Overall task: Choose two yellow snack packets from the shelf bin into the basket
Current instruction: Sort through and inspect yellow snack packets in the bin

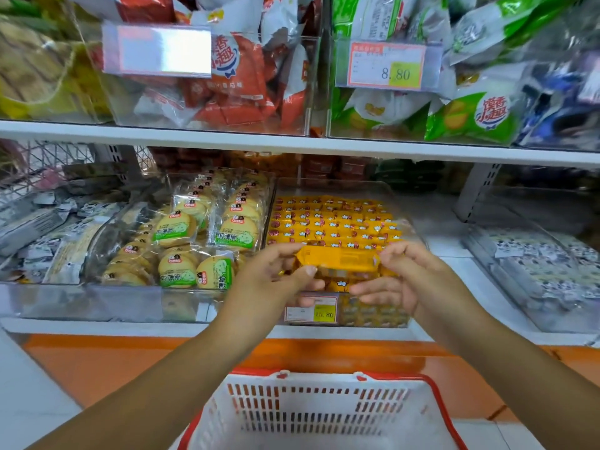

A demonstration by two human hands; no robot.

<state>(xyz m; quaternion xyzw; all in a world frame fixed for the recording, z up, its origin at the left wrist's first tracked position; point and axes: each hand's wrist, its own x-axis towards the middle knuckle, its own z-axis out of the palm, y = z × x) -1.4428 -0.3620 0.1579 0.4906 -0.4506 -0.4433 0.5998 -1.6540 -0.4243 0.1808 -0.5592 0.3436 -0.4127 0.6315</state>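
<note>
A long yellow snack packet [337,259] is held level above the front of the clear shelf bin [383,193]. My left hand [279,276] pinches its left end and my right hand [393,277] pinches its right end. Behind it the bin holds several rows of the same yellow packets [334,219]. A second yellow packet seems to lie under the held one, between my hands, but it is blurred. The red and white basket [318,414] stands below my arms at the bottom of the view, and its visible part shows no packets.
A yellow price tag [311,308] marks the bin's front. Left of it stands a clear bin of round biscuits [201,241] in green-labelled wrappers. Upper shelf bins hold red packets [233,82] and green packets [467,115]. A further clear bin [535,271] sits to the right.
</note>
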